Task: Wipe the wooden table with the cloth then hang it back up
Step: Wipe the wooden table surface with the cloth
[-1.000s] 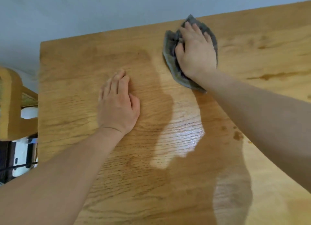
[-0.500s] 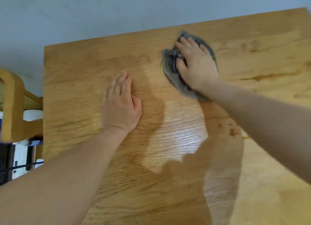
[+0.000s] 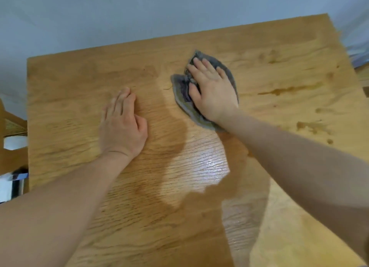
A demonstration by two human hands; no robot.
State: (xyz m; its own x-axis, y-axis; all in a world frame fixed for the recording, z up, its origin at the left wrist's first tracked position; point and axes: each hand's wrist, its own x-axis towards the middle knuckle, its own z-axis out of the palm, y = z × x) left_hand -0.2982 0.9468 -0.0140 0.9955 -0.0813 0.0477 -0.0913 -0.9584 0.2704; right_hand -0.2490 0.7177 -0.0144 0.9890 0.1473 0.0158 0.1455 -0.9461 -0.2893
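Cloth (image 3: 180,91), grey and bunched, lies flat on the wooden table (image 3: 279,47) toward its far side, pressed under the right hand (image 3: 212,91), whose palm and spread fingers bear down on it and pin it rather than clenching it; its crumpled edge sticks out on the thumb side and behind the wrist. A second ago that hand and the cloth sat right up near the far edge; now they have come back a little toward the person, so the stroke looks to be a pull across the far band of the top. The left hand (image 3: 122,125) is flat and relaxed on bare wood, holding nothing, and has kept its bracing spot. A glossy patch (image 3: 201,167) near the middle may be damp wood or mere glare, while brown smears (image 3: 289,90) and spots on the right side are untouched, so wiping seems far from done and hanging up is not near. No containers are in view, and no hook or rail for the cloth shows
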